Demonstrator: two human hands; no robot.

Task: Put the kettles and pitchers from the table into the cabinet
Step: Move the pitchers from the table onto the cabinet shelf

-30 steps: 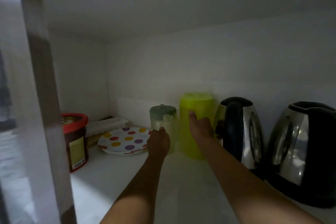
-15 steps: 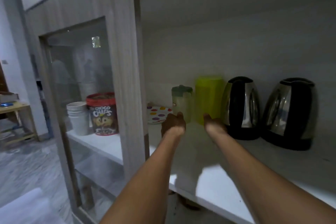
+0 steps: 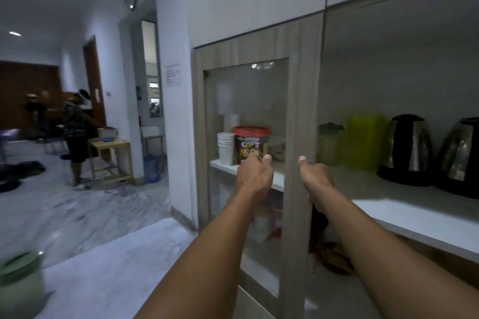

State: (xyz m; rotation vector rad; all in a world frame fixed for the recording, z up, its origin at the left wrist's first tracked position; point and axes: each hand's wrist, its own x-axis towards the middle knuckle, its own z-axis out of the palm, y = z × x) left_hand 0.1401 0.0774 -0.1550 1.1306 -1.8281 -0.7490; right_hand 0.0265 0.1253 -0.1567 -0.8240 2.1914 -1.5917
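Four vessels sit on the white shelf (image 3: 420, 217) of the tall wood-grain cabinet (image 3: 303, 65), on the right, all far back: two black-and-steel electric kettles (image 3: 407, 149) side by side, then to their left a blurry lime-green plastic pitcher (image 3: 363, 140) and a small clear pitcher with a dark green lid (image 3: 329, 142). So that part looks done to me.

On the left side, behind the glass-panelled wooden door (image 3: 246, 163), there's a red-lidded brown cereal tub (image 3: 251, 145) and a stack of white cups (image 3: 225, 147).

Both hands are empty and out in front of the cabinet. Left hand (image 3: 255, 176) is loosely curled in front of the glass, right hand (image 3: 317, 176) is half-closed with the thumb up, right at the door's edge, gripping nothing as far as I can see.

One more pale green lidded pitcher (image 3: 19, 285) is near left on the grey-white table (image 3: 116, 267). My guess: next up is turning back left and grabbing that one.
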